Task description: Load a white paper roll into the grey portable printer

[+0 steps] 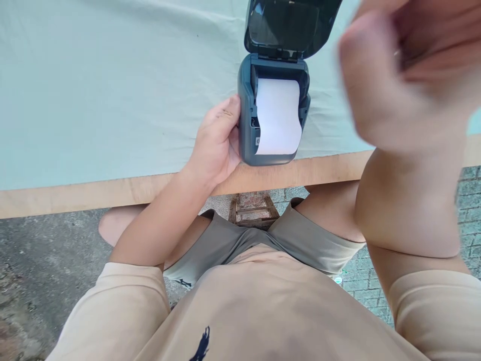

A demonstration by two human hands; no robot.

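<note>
**Left hand (220, 138) supporting printer (246, 143) from one side**

Through the head camera, I observe the left hand gripping the dark unit, apparently a portable printer, by its left side. The thumb (234, 104) lies against that side; I cannot see how far the other fingers reach beneath. I judge that this grip steadies the unit laterally and leaves the paper bay facing up, unobstructed. The lid (287, 22) stands swung back, beyond the left hand, presumably to give access to the bay. The white paper (278, 113) drapes toward the unit's near end, a position that I take to keep its loose end within reach.

Position: the printer is immediately right of the left hand, in contact with it, at the front edge of the counter (150, 186). A pale cloth (112, 90) spreads beyond and left of that hand. I cannot confirm whether the printer rests on the counter.

The right hand (402, 85) is raised near the lens, apart from the printer. Blur and framing hide its fingers; I cannot tell whether they are spread or pressed together.
</note>
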